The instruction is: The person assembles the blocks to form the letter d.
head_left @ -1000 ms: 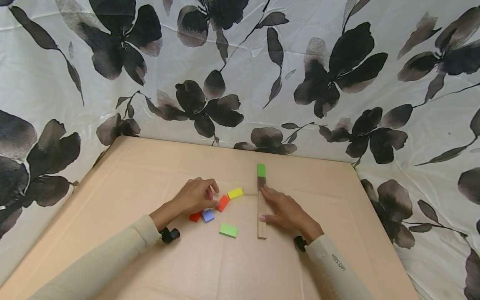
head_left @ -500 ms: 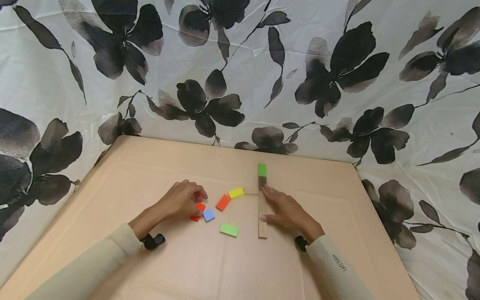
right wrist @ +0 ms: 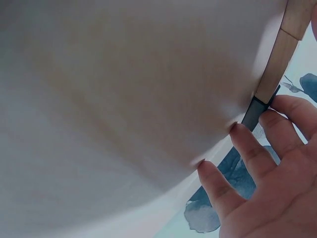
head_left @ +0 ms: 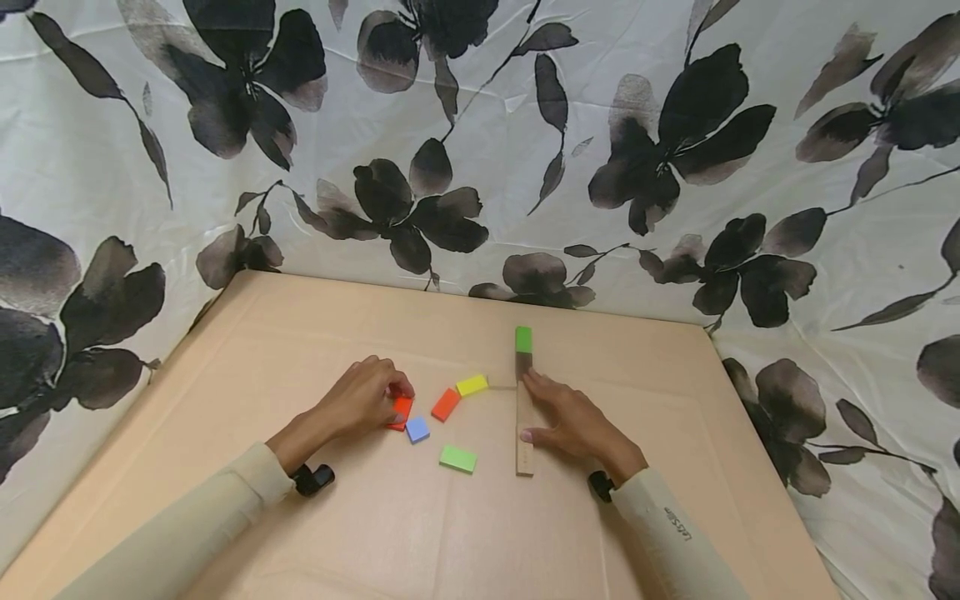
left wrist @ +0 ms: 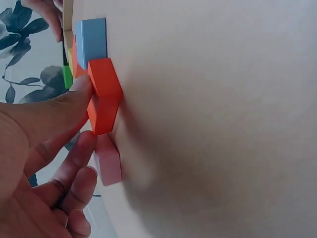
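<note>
My left hand pinches a red block between thumb and fingers, low over the table. Right by it lies a blue block, and a pink block shows beside the fingers in the left wrist view. My right hand lies along the right side of a straight row of wooden blocks, its thumb and fingertips touching the row. That row has a green block at its far end, then a dark brown block, then plain wood. In the right wrist view, two fingertips touch the tabletop.
Between the hands lie another red block, a yellow block and a light green block. A thin pale strip runs from the yellow block to the row. Floral cloth hangs around the beige table.
My left hand has moved left, away from the red block beside the yellow one, to the red block near the blue one, and now pinches it. The right hand stays put at the row.
</note>
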A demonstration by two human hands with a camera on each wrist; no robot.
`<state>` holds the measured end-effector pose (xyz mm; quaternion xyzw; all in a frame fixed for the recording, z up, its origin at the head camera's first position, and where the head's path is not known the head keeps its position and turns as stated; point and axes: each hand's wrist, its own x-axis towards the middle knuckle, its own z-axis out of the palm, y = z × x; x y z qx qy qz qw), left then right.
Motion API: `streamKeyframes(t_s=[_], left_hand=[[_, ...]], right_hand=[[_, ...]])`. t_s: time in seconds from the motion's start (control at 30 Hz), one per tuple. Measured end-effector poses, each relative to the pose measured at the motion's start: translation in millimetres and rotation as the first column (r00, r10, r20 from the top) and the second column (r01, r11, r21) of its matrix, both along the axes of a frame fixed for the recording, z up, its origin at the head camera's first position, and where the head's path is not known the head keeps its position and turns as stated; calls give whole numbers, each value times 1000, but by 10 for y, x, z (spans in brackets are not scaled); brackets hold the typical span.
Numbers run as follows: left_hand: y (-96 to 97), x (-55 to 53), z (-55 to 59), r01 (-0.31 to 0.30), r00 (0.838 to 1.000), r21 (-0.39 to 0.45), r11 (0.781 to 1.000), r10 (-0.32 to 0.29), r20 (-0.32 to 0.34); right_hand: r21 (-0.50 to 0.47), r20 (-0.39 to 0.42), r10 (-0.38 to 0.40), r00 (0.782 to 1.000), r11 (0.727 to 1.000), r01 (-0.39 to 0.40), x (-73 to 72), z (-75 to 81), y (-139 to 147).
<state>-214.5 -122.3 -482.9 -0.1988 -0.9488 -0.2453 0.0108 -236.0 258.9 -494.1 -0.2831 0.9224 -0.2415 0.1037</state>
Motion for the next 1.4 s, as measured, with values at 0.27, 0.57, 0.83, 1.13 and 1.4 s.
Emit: streamKeyframes(t_s=[0.27, 0.57, 0.83, 1.13, 1.4], left_hand=[[40, -135, -51, -5, 999, 23, 1000, 6, -34], [117, -103, -55, -21, 1000, 26, 999, 21, 13], [203, 2, -59, -24, 998, 11, 1000, 23, 52], [276, 145, -87, -12, 999, 31, 999, 11, 43], [370, 293, -133, 12, 998, 59, 998, -15, 54]], right_hand=[[3, 12, -5, 1000, 1000, 5, 2, -3, -12], [3, 8, -14, 1000, 1000, 14, 22, 0, -10], [5, 13, -17, 1000, 1000, 17, 24, 17, -20], [9, 18, -21, 1000, 1000, 21, 11, -7, -1], [13, 9, -16, 1000, 1000, 16, 8, -10, -1]])
